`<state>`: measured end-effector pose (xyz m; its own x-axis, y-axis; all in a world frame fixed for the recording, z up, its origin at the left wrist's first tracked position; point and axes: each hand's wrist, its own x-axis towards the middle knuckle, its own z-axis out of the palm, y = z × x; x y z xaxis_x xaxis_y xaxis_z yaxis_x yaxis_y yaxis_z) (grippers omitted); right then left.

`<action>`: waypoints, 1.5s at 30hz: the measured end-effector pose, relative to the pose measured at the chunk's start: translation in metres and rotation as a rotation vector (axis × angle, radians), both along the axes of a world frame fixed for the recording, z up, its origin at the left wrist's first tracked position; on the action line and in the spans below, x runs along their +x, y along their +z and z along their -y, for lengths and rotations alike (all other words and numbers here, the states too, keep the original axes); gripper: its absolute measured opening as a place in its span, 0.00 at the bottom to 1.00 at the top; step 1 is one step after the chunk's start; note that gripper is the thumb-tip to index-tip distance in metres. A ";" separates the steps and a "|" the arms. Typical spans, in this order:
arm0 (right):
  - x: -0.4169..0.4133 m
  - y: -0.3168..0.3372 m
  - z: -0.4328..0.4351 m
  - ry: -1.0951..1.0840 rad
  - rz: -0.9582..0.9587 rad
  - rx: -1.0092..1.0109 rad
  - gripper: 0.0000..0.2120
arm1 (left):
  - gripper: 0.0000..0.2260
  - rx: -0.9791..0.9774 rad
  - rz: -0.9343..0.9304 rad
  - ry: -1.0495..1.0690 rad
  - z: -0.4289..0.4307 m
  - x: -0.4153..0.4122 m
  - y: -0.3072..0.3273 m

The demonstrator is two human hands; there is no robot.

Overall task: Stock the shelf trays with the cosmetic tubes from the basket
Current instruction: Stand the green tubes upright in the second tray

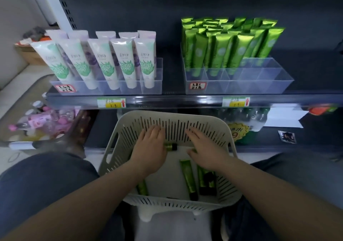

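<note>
A white slotted basket (230, 159) sits between my knees below the shelf. Several green cosmetic tubes lie in it, one (188, 177) in the middle. My left hand (150, 148) reaches down inside and grips a green tube with a black cap (171, 146) that sticks out by the thumb. My right hand (204, 148) lies beside it with straight fingers, and a bit of green shows under its thumb. On the shelf above, a clear divided tray (241, 87) holds many upright green tubes (222, 51) in its back rows. Its front compartments stand bare.
A second clear tray (111, 91) to the left holds white tubes with green and purple prints (104, 60). Price tags hang on the shelf edge (176, 99). A cart with pink bottles (46, 120) stands at lower left. Packed bottles (246, 118) fill the lower shelf.
</note>
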<state>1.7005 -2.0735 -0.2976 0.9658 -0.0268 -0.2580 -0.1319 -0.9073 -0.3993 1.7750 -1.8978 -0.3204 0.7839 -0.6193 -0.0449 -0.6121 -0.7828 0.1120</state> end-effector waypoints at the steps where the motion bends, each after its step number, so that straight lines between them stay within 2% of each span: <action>1: 0.002 -0.004 0.000 0.001 -0.022 0.011 0.31 | 0.27 0.004 -0.015 0.003 -0.002 0.002 -0.005; 7: 0.018 -0.032 0.001 0.018 -0.156 -0.008 0.33 | 0.25 0.048 -0.175 0.045 -0.006 0.012 -0.032; 11: 0.028 -0.046 -0.002 0.035 -0.204 0.015 0.31 | 0.26 0.217 -0.395 0.107 -0.007 0.020 -0.050; 14: 0.035 -0.058 -0.004 0.026 -0.239 0.054 0.32 | 0.23 0.287 -0.464 0.117 -0.005 0.026 -0.061; 20: 0.046 -0.078 0.000 0.016 -0.326 0.049 0.32 | 0.20 0.347 -0.476 0.126 -0.004 0.041 -0.080; 25: 0.054 -0.091 0.006 0.023 -0.424 0.027 0.31 | 0.14 0.397 -0.490 0.152 -0.007 0.064 -0.089; 31: 0.063 -0.117 0.011 0.044 -0.545 -0.018 0.29 | 0.13 0.403 -0.442 0.135 -0.010 0.089 -0.101; 36: 0.069 -0.133 0.013 0.092 -0.574 -0.007 0.28 | 0.16 0.420 -0.456 0.081 -0.013 0.105 -0.121; 41: 0.069 -0.148 0.012 0.149 -0.593 -0.113 0.27 | 0.12 0.486 -0.522 0.031 -0.016 0.111 -0.130; 45: 0.067 -0.155 0.009 0.188 -0.543 -0.195 0.26 | 0.17 0.507 -0.434 -0.003 -0.014 0.112 -0.131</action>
<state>1.7670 -2.0824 -0.4522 0.6904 0.0350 -0.7226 -0.1010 -0.9844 -0.1443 1.8866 -1.8834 -0.4515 0.6277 -0.4403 -0.6419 -0.5966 -0.8018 -0.0334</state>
